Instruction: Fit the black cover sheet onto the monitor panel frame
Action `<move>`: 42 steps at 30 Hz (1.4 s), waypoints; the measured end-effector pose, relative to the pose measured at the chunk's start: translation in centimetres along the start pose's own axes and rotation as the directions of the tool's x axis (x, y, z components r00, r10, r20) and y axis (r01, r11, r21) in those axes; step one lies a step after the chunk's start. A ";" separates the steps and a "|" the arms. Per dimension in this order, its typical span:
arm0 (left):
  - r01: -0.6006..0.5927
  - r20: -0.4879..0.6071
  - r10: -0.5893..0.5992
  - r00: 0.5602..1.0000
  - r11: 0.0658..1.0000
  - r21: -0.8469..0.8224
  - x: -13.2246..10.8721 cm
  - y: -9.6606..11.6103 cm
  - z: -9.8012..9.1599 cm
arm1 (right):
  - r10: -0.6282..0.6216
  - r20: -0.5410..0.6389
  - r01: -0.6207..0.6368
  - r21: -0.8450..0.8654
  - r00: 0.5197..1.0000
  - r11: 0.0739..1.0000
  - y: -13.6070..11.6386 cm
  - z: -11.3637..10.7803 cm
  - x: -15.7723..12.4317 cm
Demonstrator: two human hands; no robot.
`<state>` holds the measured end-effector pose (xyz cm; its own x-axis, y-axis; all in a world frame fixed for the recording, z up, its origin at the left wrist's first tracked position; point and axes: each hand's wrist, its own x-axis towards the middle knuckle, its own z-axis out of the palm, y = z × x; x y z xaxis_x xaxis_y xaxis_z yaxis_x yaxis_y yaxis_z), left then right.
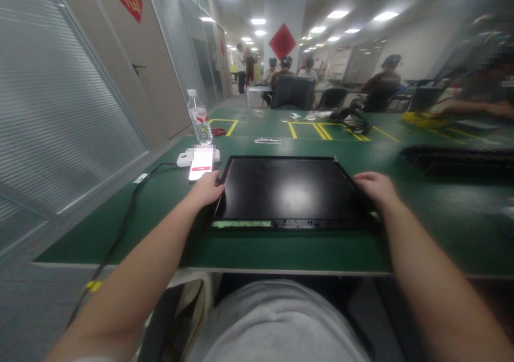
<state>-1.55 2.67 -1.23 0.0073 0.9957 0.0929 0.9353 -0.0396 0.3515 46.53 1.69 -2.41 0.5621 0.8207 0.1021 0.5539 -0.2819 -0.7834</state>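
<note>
A black flat display panel (257,190) lies before me on the green table, with a bright reflection on its screen. A thin green strip (241,224) shows along the left part of its near edge. My left hand (205,189) is closed on the panel's left edge. At the opposite side, my right hand (378,191) grips the right edge, its fingers partly hidden and slightly blurred. Just beyond my left hand, a lit phone (201,165) rests against a white power strip (185,159).
A water bottle (199,118) stands at the back left beside red-handled scissors (218,132). A black cable (130,212) crosses the table's left side. Dark cables (351,118) lie at the far edge. A long black object (453,160) sits right, near another person's arm (477,107).
</note>
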 end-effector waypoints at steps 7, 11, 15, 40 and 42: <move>-0.095 0.012 0.094 0.995 0.991 0.091 0.5 -0.7 0.5 | 0.035 0.019 -0.034 -0.061 0.999 0.998 0.7 0.2 0.6; -0.129 0.012 0.129 0.992 0.985 0.115 0.7 -1.0 0.6 | 0.072 0.097 -0.062 -0.104 0.993 0.993 0.6 0.3 0.6; -0.112 0.006 0.111 0.994 0.991 0.078 0.6 -0.9 0.6 | 0.013 0.128 0.005 -0.139 0.992 0.990 1.0 0.6 1.1; 0.266 0.139 -0.268 0.953 0.528 -0.807 -0.8 1.1 0.7 | -0.008 0.079 0.027 -0.250 0.997 0.968 2.0 0.7 1.9; 0.280 0.158 -0.283 0.946 0.466 -0.839 -1.0 1.5 0.6 | -0.015 0.082 0.036 -0.257 0.996 0.966 2.0 0.7 2.0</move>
<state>0.06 1.70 -1.32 -0.2023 0.9663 -0.1592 0.1410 0.1896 0.9717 48.33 3.06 -4.21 0.5013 0.8630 0.0630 0.7127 -0.3705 -0.5956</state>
